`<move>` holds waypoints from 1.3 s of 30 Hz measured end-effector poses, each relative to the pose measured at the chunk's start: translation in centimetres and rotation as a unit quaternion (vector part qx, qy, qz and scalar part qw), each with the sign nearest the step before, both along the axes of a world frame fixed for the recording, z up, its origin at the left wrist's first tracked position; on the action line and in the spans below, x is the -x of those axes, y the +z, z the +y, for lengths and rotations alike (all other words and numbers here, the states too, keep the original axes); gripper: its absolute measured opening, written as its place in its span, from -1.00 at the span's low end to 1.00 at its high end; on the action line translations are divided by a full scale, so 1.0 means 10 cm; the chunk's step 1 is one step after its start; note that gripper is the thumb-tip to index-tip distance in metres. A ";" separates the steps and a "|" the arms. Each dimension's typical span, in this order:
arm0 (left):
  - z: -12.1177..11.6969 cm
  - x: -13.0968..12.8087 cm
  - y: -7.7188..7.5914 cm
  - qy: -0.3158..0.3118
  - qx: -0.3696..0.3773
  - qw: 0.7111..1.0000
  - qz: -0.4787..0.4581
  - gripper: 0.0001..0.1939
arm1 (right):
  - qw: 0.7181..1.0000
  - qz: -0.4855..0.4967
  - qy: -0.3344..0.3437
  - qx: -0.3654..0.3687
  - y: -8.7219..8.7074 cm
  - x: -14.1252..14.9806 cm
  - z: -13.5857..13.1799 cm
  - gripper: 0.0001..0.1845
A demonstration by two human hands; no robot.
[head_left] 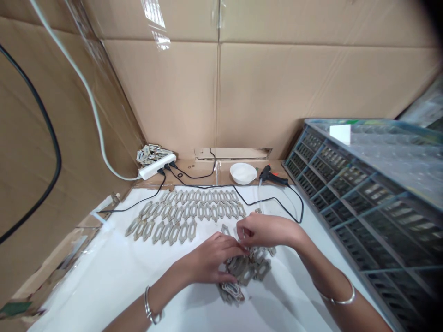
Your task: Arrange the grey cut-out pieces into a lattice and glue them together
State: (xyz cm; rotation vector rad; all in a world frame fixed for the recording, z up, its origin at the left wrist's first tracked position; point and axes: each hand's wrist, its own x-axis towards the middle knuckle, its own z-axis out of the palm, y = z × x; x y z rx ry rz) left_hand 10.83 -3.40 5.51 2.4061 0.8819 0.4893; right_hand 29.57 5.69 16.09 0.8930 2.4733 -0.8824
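Observation:
A loose pile of small grey plates (246,273), each with a long slot and pointed ends, lies on the white tabletop. My left hand (216,257) curves over the pile's left side, thumb and fingers around some of these plates. Close against it, my right hand (265,230) has its thumb and fingertips pinched together above the pile. Whatever is in that pinch is hidden. One plate (225,229) shows just left of the right fingertips. Farther back, similar plates (187,211) lie side by side in three rows.
A black glue gun (273,175) and a white bowl (243,173) stand at the back. A white power strip (157,167) with black cords lies at back left, beside heaped plates (152,153). A large plastic crate (346,198) borders the right; cardboard walls (166,92) enclose the table.

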 end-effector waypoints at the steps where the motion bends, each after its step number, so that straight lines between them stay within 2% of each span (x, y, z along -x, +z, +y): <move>1: 0.00 0.00 0.00 0.000 -0.015 1.000 0.002 -0.40 | 1.000 0.000 0.000 0.000 0.00 0.00 0.00 -0.86; 7: -0.02 0.02 0.03 0.017 -0.069 0.997 -0.001 -0.52 | 1.000 0.013 -0.002 0.009 -0.02 0.00 0.00 -0.88; 11: -0.04 0.07 0.08 0.021 -0.053 0.998 -0.003 -0.55 | 0.999 0.027 -0.012 -0.014 -0.02 -0.04 0.02 -0.87; 15: -0.10 0.10 0.13 0.052 -0.029 0.998 0.015 -0.56 | 0.999 0.029 -0.011 -0.031 0.02 -0.07 0.00 -0.87; 19: -0.16 0.07 0.08 0.041 -0.031 0.998 0.047 -0.53 | 0.999 0.028 0.009 -0.026 0.01 -0.04 -0.03 -0.92; 23: -0.19 0.05 0.06 0.029 -0.040 0.997 0.056 -0.57 | 0.998 0.018 0.037 -0.039 -0.10 0.03 -0.10 -0.89; 27: -0.24 0.15 0.24 0.066 0.007 0.997 0.026 -0.82 | 0.993 0.032 0.097 -0.058 -0.25 0.12 -0.24 -0.78; 29: -0.29 0.22 0.32 0.076 0.033 0.996 0.021 -0.87 | 0.987 0.045 0.140 -0.069 -0.33 0.14 -0.33 -0.70; 33: -0.39 0.29 0.30 0.075 0.086 0.993 0.039 -0.76 | 0.978 0.032 0.181 -0.101 -0.51 0.13 -0.48 -0.50; 36: -0.43 0.31 0.22 0.077 0.099 0.991 0.054 -0.70 | 0.969 0.065 0.191 -0.140 -0.63 0.09 -0.55 -0.58; 39: -0.44 0.33 0.17 0.070 0.092 0.991 0.061 -0.75 | 0.958 0.087 0.219 -0.166 -0.67 0.07 -0.55 -0.73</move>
